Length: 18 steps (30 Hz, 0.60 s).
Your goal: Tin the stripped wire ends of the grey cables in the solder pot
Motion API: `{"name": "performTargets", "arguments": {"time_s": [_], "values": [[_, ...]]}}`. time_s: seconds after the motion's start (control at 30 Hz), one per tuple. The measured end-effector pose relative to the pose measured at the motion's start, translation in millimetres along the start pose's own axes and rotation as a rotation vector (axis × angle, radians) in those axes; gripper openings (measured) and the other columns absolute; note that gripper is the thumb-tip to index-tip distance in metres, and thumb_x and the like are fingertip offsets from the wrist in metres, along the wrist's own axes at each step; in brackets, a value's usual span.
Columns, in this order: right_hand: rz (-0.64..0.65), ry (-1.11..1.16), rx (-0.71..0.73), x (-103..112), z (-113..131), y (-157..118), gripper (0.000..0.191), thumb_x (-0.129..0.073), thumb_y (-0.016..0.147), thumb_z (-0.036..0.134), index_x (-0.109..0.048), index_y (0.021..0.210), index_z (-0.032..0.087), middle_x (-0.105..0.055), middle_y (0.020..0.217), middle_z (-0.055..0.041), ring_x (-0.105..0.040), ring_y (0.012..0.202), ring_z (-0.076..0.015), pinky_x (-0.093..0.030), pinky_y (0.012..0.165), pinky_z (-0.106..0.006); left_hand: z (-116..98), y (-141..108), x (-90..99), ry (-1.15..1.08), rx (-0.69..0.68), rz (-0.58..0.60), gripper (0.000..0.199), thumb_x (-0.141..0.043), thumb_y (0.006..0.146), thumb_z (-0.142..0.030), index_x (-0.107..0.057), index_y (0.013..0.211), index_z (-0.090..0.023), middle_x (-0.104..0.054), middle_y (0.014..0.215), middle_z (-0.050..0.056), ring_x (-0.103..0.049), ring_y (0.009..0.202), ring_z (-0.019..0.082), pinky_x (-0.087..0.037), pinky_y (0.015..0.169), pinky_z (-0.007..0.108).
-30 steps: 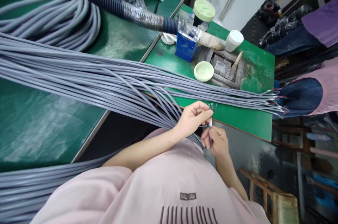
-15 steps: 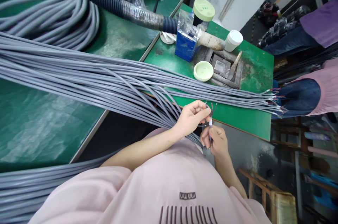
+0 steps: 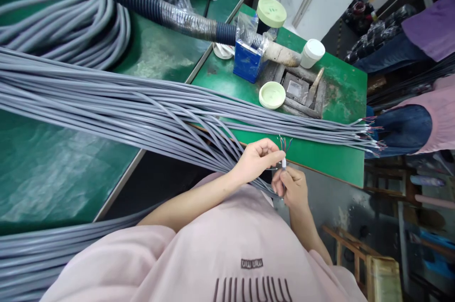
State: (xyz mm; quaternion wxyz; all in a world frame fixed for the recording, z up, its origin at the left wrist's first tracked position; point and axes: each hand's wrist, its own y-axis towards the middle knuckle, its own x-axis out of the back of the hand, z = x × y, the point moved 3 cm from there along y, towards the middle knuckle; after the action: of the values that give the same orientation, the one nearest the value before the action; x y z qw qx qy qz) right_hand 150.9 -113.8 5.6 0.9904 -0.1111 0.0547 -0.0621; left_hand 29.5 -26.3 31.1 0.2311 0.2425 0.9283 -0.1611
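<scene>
My right hand (image 3: 293, 187) is closed around the end of a grey cable (image 3: 283, 172), holding it upright near my waist. A short white sleeve (image 3: 284, 163) covers the cable just above those fingers. Thin coloured wires (image 3: 283, 143) fan out from its top, with bare silvery tips. My left hand (image 3: 261, 157) is closed with the thumb against the base of these wires; its curled fingers partly hide them. Behind both hands runs a thick bundle of grey cables (image 3: 170, 98), whose stripped ends (image 3: 371, 133) reach the right edge of the green table.
On the green table (image 3: 341, 88) stand a soldering pot (image 3: 296, 87), a scraper (image 3: 315, 86), a pale green lid (image 3: 272, 95), a white jar (image 3: 313, 53) and a blue box (image 3: 247, 61). An extraction hose (image 3: 185, 20) hangs above. Co-workers (image 3: 423, 122) are at the right; a wooden stool (image 3: 377, 264) stands below.
My left thumb and fingers have shifted slightly down the wires toward the white sleeve. More of the coloured wires now show, spread apart. My right hand keeps its hold on the cable.
</scene>
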Motion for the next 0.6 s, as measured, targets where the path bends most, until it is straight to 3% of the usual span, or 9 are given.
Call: {"name": "performTargets", "arguments": {"time_s": [0.13, 0.27, 0.4, 0.5, 0.6], "values": [[-0.02, -0.165, 0.014, 2, 2, 1, 0.033, -0.059, 0.088, 0.039, -0.065, 0.065, 0.017, -0.049, 0.038, 0.005, -0.04, 0.035, -0.0082, -0.035, 0.044, -0.024, 6, -5, -0.6, 0.093, 0.018, 0.09, 0.032, -0.069, 0.079, -0.045, -0.06, 0.067, -0.016, -0.06, 0.057, -0.001, -0.058, 0.051, 0.011, -0.044, 0.05, 0.023], [-0.009, -0.184, 0.006, -2, 0, -3, 0.034, -0.056, 0.09, 0.039, -0.064, 0.065, 0.017, -0.049, 0.039, 0.0048, -0.04, 0.036, -0.0087, -0.035, 0.045, -0.025, 1, -11, -1.3, 0.272, -0.21, -0.001, 0.031, -0.067, 0.082, -0.039, -0.066, 0.06, -0.018, -0.066, 0.065, 0.004, -0.066, 0.071, 0.017, -0.049, 0.065, 0.027], [-0.04, -0.204, -0.026, 6, -4, -23, 0.038, -0.054, 0.089, 0.043, -0.063, 0.063, 0.018, -0.05, 0.04, 0.0026, -0.044, 0.04, -0.0116, -0.038, 0.047, -0.028, 0, -14, -12.7, 0.462, -0.387, 0.114, 0.02, -0.063, 0.086, -0.036, -0.076, 0.079, -0.022, -0.072, 0.074, 0.006, -0.061, 0.066, 0.016, -0.049, 0.069, 0.03], [-0.156, -0.23, -0.036, 40, -11, -51, 0.035, -0.054, 0.09, 0.042, -0.064, 0.065, 0.018, -0.053, 0.042, 0.0016, -0.047, 0.041, -0.0135, -0.039, 0.049, -0.029, -2, -9, -18.0, 0.549, -0.42, 0.206, 0.02, -0.064, 0.086, -0.037, -0.076, 0.092, -0.022, -0.071, 0.073, 0.006, -0.06, 0.066, 0.016, -0.048, 0.071, 0.03], [-0.398, -0.477, -0.139, 101, -26, -88, 0.043, -0.044, 0.092, 0.049, -0.066, 0.072, 0.018, -0.066, 0.057, -0.0048, -0.058, 0.051, -0.0183, -0.044, 0.054, -0.031, -11, 1, -11.4, 0.756, -0.506, 0.203, 0.027, -0.064, 0.086, -0.038, -0.073, 0.106, -0.021, -0.072, 0.082, 0.006, -0.061, 0.076, 0.017, -0.046, 0.079, 0.032]]}}
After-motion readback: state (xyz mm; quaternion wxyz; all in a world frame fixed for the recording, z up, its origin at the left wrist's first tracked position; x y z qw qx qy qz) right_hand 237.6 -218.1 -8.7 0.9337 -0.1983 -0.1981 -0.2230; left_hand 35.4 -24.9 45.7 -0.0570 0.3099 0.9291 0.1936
